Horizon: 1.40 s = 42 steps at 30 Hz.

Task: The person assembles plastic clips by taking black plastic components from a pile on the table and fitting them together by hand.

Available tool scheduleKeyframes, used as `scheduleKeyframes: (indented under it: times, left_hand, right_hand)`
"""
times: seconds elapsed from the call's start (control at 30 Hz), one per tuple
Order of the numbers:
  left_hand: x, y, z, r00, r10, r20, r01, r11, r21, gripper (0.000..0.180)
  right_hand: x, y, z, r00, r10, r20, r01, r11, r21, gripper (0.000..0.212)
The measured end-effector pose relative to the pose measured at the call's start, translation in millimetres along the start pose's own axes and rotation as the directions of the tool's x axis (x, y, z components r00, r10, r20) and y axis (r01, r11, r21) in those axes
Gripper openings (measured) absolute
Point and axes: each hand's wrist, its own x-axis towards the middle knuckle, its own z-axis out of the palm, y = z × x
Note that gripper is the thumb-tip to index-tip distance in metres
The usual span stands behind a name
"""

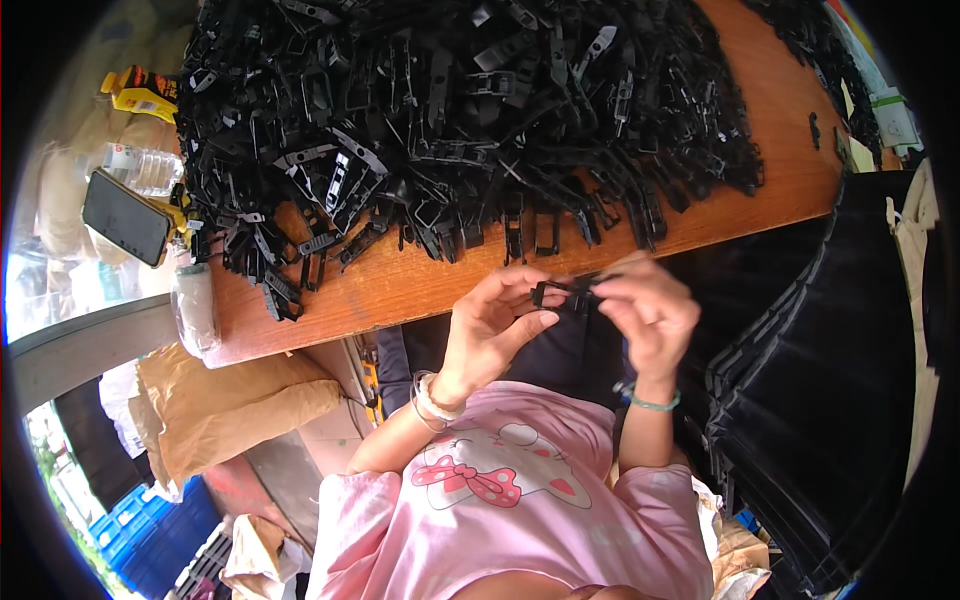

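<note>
- Small black plastic piece [552, 294]: I hold it in front of my chest, just off the near edge of the surface [400, 275], not resting on it.
- My left hand [492, 325], at 8 o'clock of the piece: its fingers are closed on the piece, with thumb below.
- My right hand [652, 312], at 3 o'clock: its fingers are bent toward the right end of the piece. They are blurred, so I cannot tell if they grasp it.
- For handling it well, I think the left fingers should stay firm and the right ones press gently and straight, because thin arms of plastic may bend or snap. Turning it to the light would help also.
- Large pile of black pieces [450, 110], at 11 o'clock; I see no readable marking on them.
- Yellow package [150, 95], at 10 o'clock: printed in dark and yellow, but too small for sure reading.
- Clear bottle [145, 168], between 9 and 10 o'clock: its label is not legible.
- Phone [127, 217], near 9 o'clock: its screen is dark.
- Pink shirt [470, 540], at 6 to 7 o'clock: a cartoon figure with dotted bow.
</note>
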Motion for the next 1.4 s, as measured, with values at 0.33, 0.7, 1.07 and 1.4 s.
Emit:
scheduleKeyframes:
  times: [0.33,0.7,1.07,1.4]
  left_hand:
    - [-7,-1,4,0.996,0.046,-0.082,-0.028,0.979,0.201,0.036]
    - [4,11,3,0.952,0.302,0.048,-0.219,0.566,0.795,0.028]
    - [23,21,2,0.871,0.488,-0.053,-0.092,0.268,0.959,0.014]
    - [-7,15,-17,0.988,0.153,-0.034,-0.117,0.868,0.482,0.013]
  right_hand:
    - [-13,12,5,0.987,-0.122,0.108,0.126,0.992,-0.027,0.020]
    - [-32,12,6,0.991,-0.027,-0.131,0.030,0.999,0.016,0.017]
    - [-42,23,30,0.931,0.286,-0.228,-0.212,0.930,0.301,0.008]
    - [-24,-7,31,0.861,0.508,-0.013,-0.401,0.695,0.596,0.012]
